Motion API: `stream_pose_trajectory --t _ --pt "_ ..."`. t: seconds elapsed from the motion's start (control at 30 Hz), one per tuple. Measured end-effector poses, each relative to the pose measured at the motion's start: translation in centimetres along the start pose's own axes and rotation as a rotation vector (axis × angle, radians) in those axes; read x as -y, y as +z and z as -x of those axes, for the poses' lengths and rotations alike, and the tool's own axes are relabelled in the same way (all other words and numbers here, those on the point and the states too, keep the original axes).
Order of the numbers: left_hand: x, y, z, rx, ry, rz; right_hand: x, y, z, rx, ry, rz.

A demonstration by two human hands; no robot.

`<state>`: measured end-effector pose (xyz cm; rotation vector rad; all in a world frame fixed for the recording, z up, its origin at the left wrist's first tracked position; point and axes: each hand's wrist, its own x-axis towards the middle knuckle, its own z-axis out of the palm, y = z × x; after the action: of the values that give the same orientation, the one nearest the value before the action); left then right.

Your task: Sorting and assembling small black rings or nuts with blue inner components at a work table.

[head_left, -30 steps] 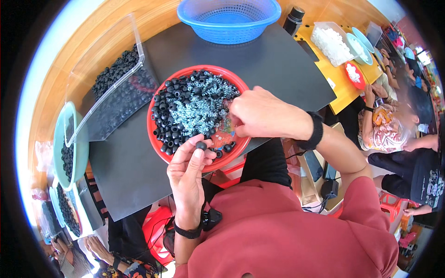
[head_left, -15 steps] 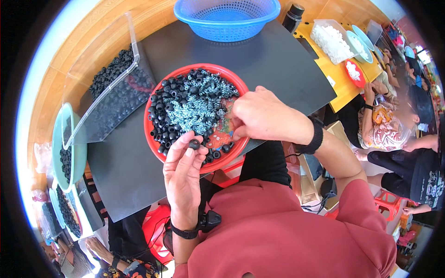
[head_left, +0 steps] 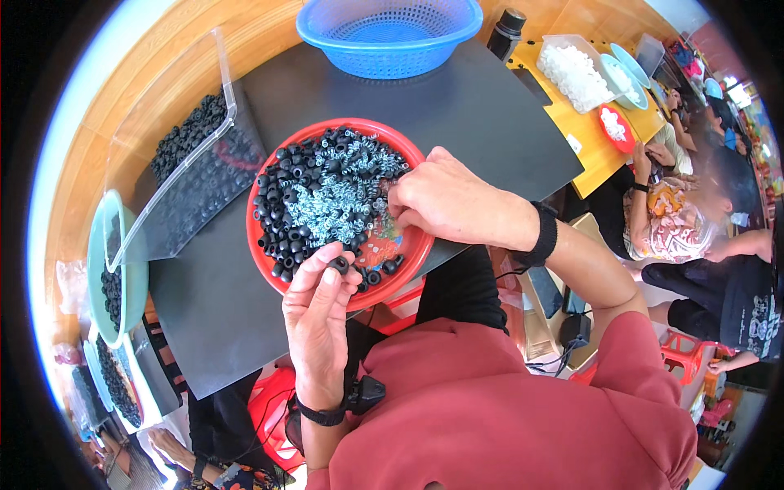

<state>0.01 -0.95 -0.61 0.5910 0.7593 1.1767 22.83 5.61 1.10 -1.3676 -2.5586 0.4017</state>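
A round black piece point(head_left: 339, 264) is pinched between the thumb and fingertips of the left hand point(head_left: 317, 317), above the near edge of the red basin point(head_left: 418, 255). The right hand point(head_left: 451, 201) is held with its fingers curled in narrowly over the basin's right side; whether anything is gripped there cannot be told. Between and beyond the hands, pale coiled springs point(head_left: 327, 208) are heaped, with loose black pieces point(head_left: 269, 200) spread to their left. The dark tabletop point(head_left: 220, 318) is seen beyond and left of the left hand. For good handling, the rounded piece is best held lightly at its sides, its hole left uncovered; the springs, likely to snag, are best separated singly, without being stretched.
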Motion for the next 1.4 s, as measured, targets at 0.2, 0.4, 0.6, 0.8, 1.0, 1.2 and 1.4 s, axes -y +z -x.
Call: stream_pose_trajectory --t 0.2,0.4,0.6,0.8,1.0,1.2,1.4 --pt "-0.1 0.0 -0.1 0.0 -0.002 0.012 -0.8 -0.6 -0.7 0.126 -0.109 -0.118" --pt "-0.4 -0.2 0.3 0.071 0.004 0.054 -0.9 -0.1 -0.9 0.092 -0.211 -0.06" --pt "-0.1 0.0 0.1 0.023 -0.023 0.026 1.8 -2.9 -0.2 0.05 -0.072 -0.591" --pt "0.1 0.5 0.0 0.013 0.002 -0.03 4.1 -2.1 -0.3 -0.211 -0.255 -0.727" --pt "-0.1 0.9 0.2 -0.02 0.054 -0.037 4.8 -2.1 -0.4 -0.283 -0.167 -0.794" --pt "0.1 0.6 0.0 0.0 0.051 -0.028 5.3 -1.9 -0.3 -0.27 -0.091 -0.797" --pt "0.2 0.8 0.2 0.006 0.051 -0.042 6.0 -2.2 -0.4 -0.219 -0.08 -0.845"
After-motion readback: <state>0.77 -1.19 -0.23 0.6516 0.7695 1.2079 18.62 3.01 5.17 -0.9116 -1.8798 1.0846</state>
